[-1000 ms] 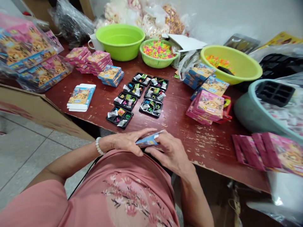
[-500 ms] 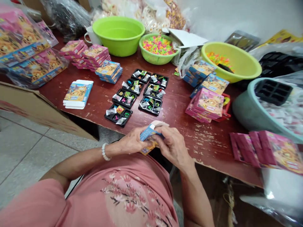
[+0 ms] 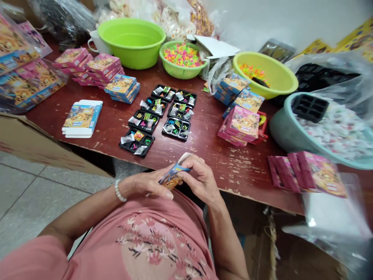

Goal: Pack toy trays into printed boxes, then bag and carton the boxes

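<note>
Between my two hands, close to my body at the table's front edge, is a blue and yellow printed cardboard box (image 3: 171,180). My left hand (image 3: 151,184) grips its left side, thumb across the printed face. With thumb and fingers my right hand (image 3: 201,179) pinches the box's upper right end, where a pale flap shows. Beyond my hands lie several black compartment trays (image 3: 176,128) in two columns, filled with small coloured pieces and white sachets. Flat box blanks (image 3: 82,119) in the same blue print are stacked to the left.
Pink boxes (image 3: 243,122) and blue boxes (image 3: 122,85) stand in stacks on the red table (image 3: 233,167). Behind are a green basin (image 3: 131,46), a basket of coloured pieces (image 3: 183,72) and a yellow basin (image 3: 279,76). A teal tub (image 3: 282,128) of sachets stands right.
The box has turned so more of its printed face shows, and my left thumb now lies across it. My right hand still pinches the end. The whole view has shifted somewhat to the right.
</note>
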Motion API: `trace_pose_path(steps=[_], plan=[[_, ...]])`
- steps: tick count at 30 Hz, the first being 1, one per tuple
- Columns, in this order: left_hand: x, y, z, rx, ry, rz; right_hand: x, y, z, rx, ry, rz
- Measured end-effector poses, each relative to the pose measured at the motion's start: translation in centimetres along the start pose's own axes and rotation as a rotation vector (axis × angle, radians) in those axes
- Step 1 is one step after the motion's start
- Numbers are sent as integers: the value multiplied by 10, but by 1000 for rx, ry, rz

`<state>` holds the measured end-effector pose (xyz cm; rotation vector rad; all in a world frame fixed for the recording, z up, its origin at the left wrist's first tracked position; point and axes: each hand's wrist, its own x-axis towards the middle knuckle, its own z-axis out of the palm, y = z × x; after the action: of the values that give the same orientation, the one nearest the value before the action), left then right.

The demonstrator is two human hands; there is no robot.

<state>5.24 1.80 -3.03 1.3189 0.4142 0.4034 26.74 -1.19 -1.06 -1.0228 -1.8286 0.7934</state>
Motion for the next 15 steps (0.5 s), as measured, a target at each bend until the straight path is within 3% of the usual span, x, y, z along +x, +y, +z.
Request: trace_pose_path(steps=[2, 6, 15], plan=[[0, -1, 2, -78, 0, 18, 1, -1, -1, 31, 42, -37], [2, -2, 8, -111, 205, -26, 0, 4, -2, -95, 225, 30], [7, -5, 9, 161, 527, -82, 1, 16, 19, 3, 457, 128]])
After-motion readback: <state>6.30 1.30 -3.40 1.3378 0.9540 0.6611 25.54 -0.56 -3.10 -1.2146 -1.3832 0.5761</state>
